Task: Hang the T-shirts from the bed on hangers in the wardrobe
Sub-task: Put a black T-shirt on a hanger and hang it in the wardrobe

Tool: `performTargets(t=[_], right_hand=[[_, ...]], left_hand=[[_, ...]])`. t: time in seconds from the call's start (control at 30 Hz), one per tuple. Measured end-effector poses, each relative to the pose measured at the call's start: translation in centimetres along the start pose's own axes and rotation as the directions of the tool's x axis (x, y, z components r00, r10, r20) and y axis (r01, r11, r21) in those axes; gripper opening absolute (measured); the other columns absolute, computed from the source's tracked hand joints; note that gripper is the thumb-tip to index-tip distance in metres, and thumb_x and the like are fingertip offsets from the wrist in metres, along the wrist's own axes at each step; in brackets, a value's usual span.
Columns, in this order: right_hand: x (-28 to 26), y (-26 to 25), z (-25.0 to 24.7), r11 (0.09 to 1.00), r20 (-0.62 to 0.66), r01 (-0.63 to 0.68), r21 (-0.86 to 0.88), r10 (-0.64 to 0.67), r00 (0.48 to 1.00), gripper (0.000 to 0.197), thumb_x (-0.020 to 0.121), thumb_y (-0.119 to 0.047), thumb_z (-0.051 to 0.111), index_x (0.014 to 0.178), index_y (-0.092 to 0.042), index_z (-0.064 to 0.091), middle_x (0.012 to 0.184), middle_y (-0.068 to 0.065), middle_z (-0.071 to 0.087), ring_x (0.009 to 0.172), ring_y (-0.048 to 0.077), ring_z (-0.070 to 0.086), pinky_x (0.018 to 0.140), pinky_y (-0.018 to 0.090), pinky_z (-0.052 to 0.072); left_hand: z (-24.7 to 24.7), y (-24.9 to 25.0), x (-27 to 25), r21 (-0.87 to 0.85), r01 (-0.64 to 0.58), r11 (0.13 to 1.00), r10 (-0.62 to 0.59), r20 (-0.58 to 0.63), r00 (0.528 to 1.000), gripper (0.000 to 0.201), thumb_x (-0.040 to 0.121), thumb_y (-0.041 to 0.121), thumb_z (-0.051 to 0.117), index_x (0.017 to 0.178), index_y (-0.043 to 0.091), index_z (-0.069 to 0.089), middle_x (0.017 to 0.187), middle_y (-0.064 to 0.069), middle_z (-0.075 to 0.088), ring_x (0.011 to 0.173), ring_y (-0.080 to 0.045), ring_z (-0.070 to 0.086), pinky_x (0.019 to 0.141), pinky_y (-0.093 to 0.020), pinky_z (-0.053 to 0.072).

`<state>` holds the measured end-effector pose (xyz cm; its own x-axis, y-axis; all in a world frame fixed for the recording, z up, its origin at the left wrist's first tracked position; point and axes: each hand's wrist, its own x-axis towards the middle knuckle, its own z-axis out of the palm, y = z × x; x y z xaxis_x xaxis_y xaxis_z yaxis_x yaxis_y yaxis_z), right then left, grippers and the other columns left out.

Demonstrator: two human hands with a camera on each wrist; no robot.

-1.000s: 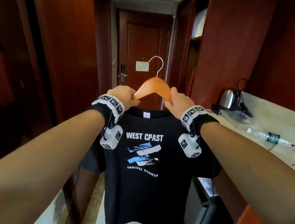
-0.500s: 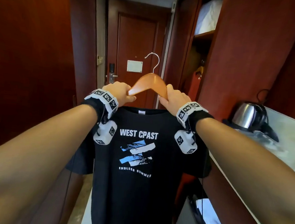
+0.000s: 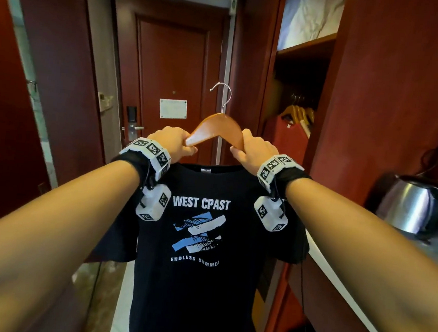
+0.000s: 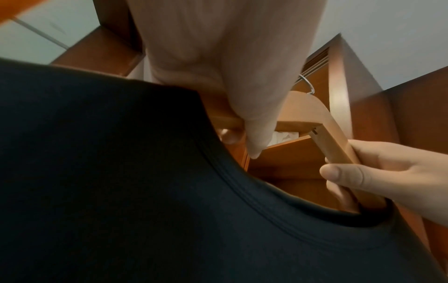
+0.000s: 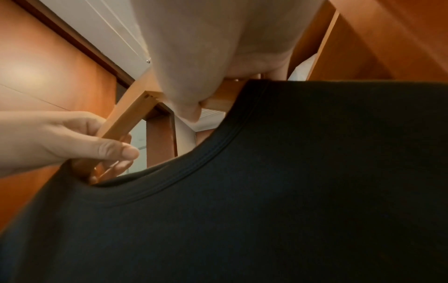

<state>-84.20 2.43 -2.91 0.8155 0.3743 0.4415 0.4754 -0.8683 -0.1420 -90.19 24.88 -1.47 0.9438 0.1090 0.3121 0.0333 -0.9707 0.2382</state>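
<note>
Wooden hanger (image 3: pixel 217 128) carries the black T-shirt (image 3: pixel 198 243), and the left hand (image 3: pixel 173 142) and right hand (image 3: pixel 252 151) each clasp one sloping arm beside the hook (image 3: pixel 222 94), likely to keep it level and the hook free. The T-shirt hangs below both hands, left of the open wardrobe (image 3: pixel 298 98), not yet inside.

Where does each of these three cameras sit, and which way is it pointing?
Head: on the person's head, facing forward down a hallway; both forearms, left hand and right hand show, gripping the wooden hanger with the black T-shirt.
Left wrist: under the left hand, looking up; right hand too.
Right wrist: under the right hand, looking up; left hand too.
Shared: hanger, shirt collar.
</note>
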Motion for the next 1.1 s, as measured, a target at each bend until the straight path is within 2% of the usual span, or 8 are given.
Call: performTargets(t=[0.2, 0.3, 0.5, 0.7, 0.87, 0.93, 1.0, 1.1], right_hand=[[11.2, 5.5, 5.1, 1.0, -0.001, -0.025, 0.001, 0.025, 1.0, 0.037, 0.1, -0.047, 0.047, 0.118, -0.014, 0.041, 0.091, 0.003, 0.056, 0.077, 0.027, 0.057, 0.067, 0.037, 0.044], [16.8, 8.2, 6.8, 0.999, 0.001, -0.027, 0.017, 0.027, 1.0, 0.037, 0.099, -0.045, 0.047, 0.118, -0.014, 0.041, 0.092, 0.006, 0.058, 0.08, 0.03, 0.061, 0.07, 0.041, 0.05], [25.6, 13.0, 9.7, 0.997, -0.003, -0.08, -0.003, 0.08, 0.997, 0.038, 0.099, -0.043, 0.048, 0.117, -0.011, 0.04, 0.092, 0.007, 0.055, 0.081, 0.034, 0.058, 0.07, 0.041, 0.045], [32.4, 18.5, 13.0, 0.98, -0.016, -0.192, -0.045, 0.191, 0.981, 0.036, 0.098, -0.04, 0.05, 0.116, -0.01, 0.04, 0.093, 0.006, 0.053, 0.087, 0.036, 0.06, 0.07, 0.04, 0.043], [37.2, 23.4, 15.2, 0.939, -0.036, -0.324, -0.117, 0.322, 0.946, 0.033, 0.094, -0.033, 0.054, 0.116, -0.011, 0.042, 0.094, 0.006, 0.052, 0.093, 0.036, 0.062, 0.069, 0.038, 0.041], [38.8, 25.4, 15.8, 0.907, -0.057, -0.4, -0.132, 0.396, 0.917, 0.04, 0.092, -0.034, 0.056, 0.123, -0.012, 0.044, 0.097, 0.009, 0.057, 0.097, 0.036, 0.062, 0.071, 0.037, 0.041], [40.0, 27.5, 16.2, 0.875, -0.077, -0.464, -0.135, 0.458, 0.886, 0.046, 0.09, -0.036, 0.058, 0.129, -0.013, 0.046, 0.11, 0.012, 0.062, 0.105, 0.037, 0.062, 0.077, 0.038, 0.044], [41.0, 30.7, 16.4, 0.825, -0.135, -0.541, -0.165, 0.524, 0.841, 0.053, 0.088, -0.038, 0.06, 0.135, -0.016, 0.047, 0.134, 0.014, 0.057, 0.111, 0.035, 0.06, 0.083, 0.037, 0.045]], left_hand=[[4.4, -0.5, 12.9, -0.031, -0.028, 0.999, 0.029, 0.008, 1.0, 0.029, 0.093, 0.046, 0.063, 0.072, 0.028, 0.055, 0.079, 0.001, 0.064, 0.077, -0.021, 0.064, 0.072, -0.034, 0.048], [5.9, -0.4, 19.2, -0.055, -0.035, 0.998, 0.035, 0.007, 0.999, 0.029, 0.094, 0.044, 0.063, 0.071, 0.028, 0.054, 0.075, 0.003, 0.062, 0.073, -0.019, 0.062, 0.066, -0.032, 0.043], [9.5, -0.1, 30.1, -0.146, -0.076, 0.986, 0.081, 0.031, 0.996, 0.026, 0.092, 0.037, 0.065, 0.072, 0.025, 0.056, 0.072, 0.001, 0.062, 0.07, -0.02, 0.062, 0.061, -0.029, 0.041], [14.7, 0.6, 41.1, -0.296, -0.177, 0.938, 0.223, 0.13, 0.966, 0.021, 0.089, 0.034, 0.071, 0.087, 0.014, 0.065, 0.08, -0.004, 0.073, 0.078, -0.021, 0.071, 0.073, -0.034, 0.053], [19.8, 2.2, 50.2, -0.443, -0.3, 0.845, 0.41, 0.176, 0.895, 0.018, 0.091, 0.025, 0.071, 0.083, 0.014, 0.06, 0.073, -0.002, 0.067, 0.066, -0.014, 0.065, 0.07, -0.027, 0.051], [21.6, 3.3, 53.7, -0.488, -0.343, 0.803, 0.489, 0.208, 0.847, 0.019, 0.092, 0.024, 0.071, 0.08, 0.015, 0.058, 0.072, -0.001, 0.067, 0.066, -0.014, 0.065, 0.072, -0.03, 0.053], [23.3, 4.6, 56.9, -0.513, -0.381, 0.77, 0.556, 0.243, 0.795, 0.02, 0.092, 0.027, 0.07, 0.08, 0.016, 0.059, 0.073, -0.001, 0.068, 0.068, -0.015, 0.067, 0.077, -0.034, 0.055], [25.5, 7.3, 60.7, -0.561, -0.434, 0.705, 0.648, 0.26, 0.716, 0.021, 0.093, 0.029, 0.069, 0.08, 0.015, 0.059, 0.076, -0.002, 0.069, 0.069, -0.015, 0.066, 0.074, -0.028, 0.055]])
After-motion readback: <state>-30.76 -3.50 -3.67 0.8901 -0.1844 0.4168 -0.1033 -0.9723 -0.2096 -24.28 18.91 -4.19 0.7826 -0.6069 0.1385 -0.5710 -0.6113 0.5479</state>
